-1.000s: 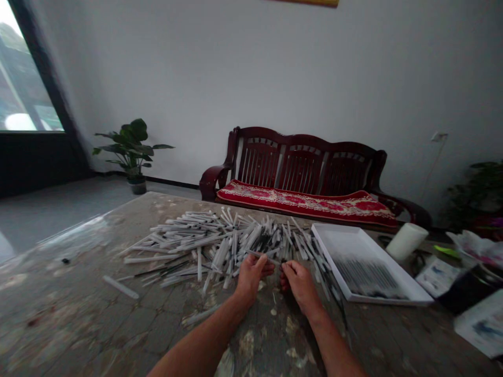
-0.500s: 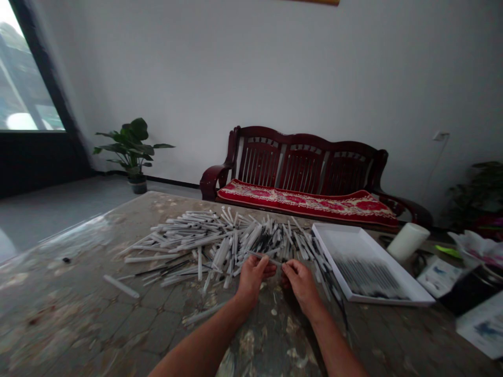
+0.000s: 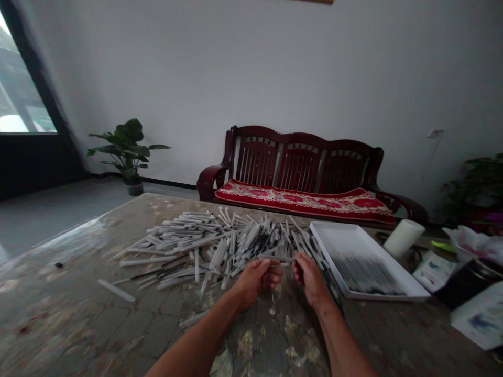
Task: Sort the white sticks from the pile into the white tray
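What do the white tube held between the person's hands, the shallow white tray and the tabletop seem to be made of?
The white tube looks like smooth plastic, given its even pale surface and thin, straight form. The shallow white tray looks matt, probably coated card or plastic; the view can't settle which. The tabletop looks like polished stone or laminate, mottled, glossy with glare, and worn.

The sofa cushion point(image 3: 304, 203) is red with pink flowers and cream edging; the tubes point(image 3: 220, 246) are white, marked black.
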`<state>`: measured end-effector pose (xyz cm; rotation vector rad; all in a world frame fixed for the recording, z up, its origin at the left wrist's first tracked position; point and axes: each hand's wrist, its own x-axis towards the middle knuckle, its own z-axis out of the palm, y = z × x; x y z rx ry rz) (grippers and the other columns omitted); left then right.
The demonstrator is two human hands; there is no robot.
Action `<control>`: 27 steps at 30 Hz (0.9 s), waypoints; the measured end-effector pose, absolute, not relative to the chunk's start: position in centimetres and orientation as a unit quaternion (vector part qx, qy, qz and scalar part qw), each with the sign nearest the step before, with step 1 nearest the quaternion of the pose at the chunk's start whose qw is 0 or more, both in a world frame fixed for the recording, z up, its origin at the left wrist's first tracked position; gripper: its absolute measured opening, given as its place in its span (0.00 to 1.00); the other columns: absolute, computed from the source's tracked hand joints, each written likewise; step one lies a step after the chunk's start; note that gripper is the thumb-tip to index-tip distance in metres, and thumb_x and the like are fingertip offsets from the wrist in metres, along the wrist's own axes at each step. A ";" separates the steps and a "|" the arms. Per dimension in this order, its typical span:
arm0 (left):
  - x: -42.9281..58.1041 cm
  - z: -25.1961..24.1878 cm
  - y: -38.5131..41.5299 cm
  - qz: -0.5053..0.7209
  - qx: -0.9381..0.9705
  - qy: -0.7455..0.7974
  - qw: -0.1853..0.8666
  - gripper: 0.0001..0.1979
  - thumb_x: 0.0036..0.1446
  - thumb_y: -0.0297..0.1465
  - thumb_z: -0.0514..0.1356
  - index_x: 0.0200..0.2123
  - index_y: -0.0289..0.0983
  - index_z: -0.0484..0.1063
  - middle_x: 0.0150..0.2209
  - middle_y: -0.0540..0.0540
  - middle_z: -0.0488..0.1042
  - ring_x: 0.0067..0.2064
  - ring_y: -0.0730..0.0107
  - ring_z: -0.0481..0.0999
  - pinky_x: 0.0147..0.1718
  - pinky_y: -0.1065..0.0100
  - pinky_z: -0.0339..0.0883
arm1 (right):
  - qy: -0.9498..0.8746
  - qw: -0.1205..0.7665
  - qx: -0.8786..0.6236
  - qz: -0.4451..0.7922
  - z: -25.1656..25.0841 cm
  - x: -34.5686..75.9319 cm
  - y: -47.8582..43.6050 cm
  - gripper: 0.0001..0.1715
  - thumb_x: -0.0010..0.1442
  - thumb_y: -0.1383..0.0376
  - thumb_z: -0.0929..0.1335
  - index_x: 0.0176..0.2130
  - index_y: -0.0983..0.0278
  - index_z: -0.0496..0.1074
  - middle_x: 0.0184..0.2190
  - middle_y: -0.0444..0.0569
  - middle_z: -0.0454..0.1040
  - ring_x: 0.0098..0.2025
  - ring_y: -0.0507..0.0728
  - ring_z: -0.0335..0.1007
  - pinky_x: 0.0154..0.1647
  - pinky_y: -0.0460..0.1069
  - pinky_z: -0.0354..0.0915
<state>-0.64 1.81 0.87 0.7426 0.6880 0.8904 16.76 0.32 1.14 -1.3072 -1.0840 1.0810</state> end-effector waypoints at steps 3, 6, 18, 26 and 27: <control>-1.4 1.2 1.8 0.282 0.336 0.306 0.845 0.25 0.54 0.50 0.60 0.31 0.31 0.76 0.20 0.49 0.71 0.13 0.84 0.58 0.12 0.78 0.43 | -0.505 0.512 -0.532 0.447 1.8 17.1 0.0 0.14 0.56 0.54 0.64 0.25 0.59 0.61 0.20 0.38 0.61 0.21 0.50 0.55 0.21 0.45 0.52; -1.9 1.4 1.2 0.219 0.391 0.248 0.859 0.25 0.50 0.50 0.64 0.30 0.30 0.76 0.17 0.51 0.69 0.12 0.86 0.52 0.11 0.77 0.39 | -0.541 0.483 -0.531 0.439 2.2 16.7 -0.2 0.15 0.55 0.53 0.64 0.24 0.59 0.61 0.19 0.38 0.60 0.21 0.50 0.56 0.22 0.45 0.53; -0.4 0.7 2.1 0.560 0.261 0.344 0.707 0.20 0.36 0.40 0.74 0.28 0.34 0.72 0.25 0.51 0.75 0.24 0.78 0.73 0.22 0.77 0.65 | -0.692 0.350 -0.629 0.051 -0.3 17.1 0.8 0.13 0.58 0.68 0.64 0.40 0.60 0.76 0.40 0.51 0.75 0.46 0.60 0.70 0.46 0.52 0.62; -0.4 0.4 2.1 0.598 0.267 0.413 0.633 0.22 0.34 0.40 0.74 0.30 0.34 0.73 0.25 0.50 0.75 0.27 0.72 0.76 0.27 0.71 0.70 | -0.715 0.273 -0.641 -0.056 -0.5 16.1 0.9 0.09 0.59 0.70 0.66 0.34 0.59 0.75 0.35 0.50 0.75 0.41 0.59 0.69 0.42 0.50 0.60; -0.4 0.4 2.2 0.601 0.263 0.415 0.631 0.21 0.34 0.40 0.74 0.29 0.34 0.73 0.24 0.50 0.76 0.27 0.71 0.76 0.27 0.71 0.70 | -0.710 0.284 -0.643 -0.050 -0.5 16.1 0.8 0.08 0.60 0.70 0.66 0.35 0.59 0.74 0.35 0.50 0.75 0.41 0.59 0.69 0.42 0.50 0.60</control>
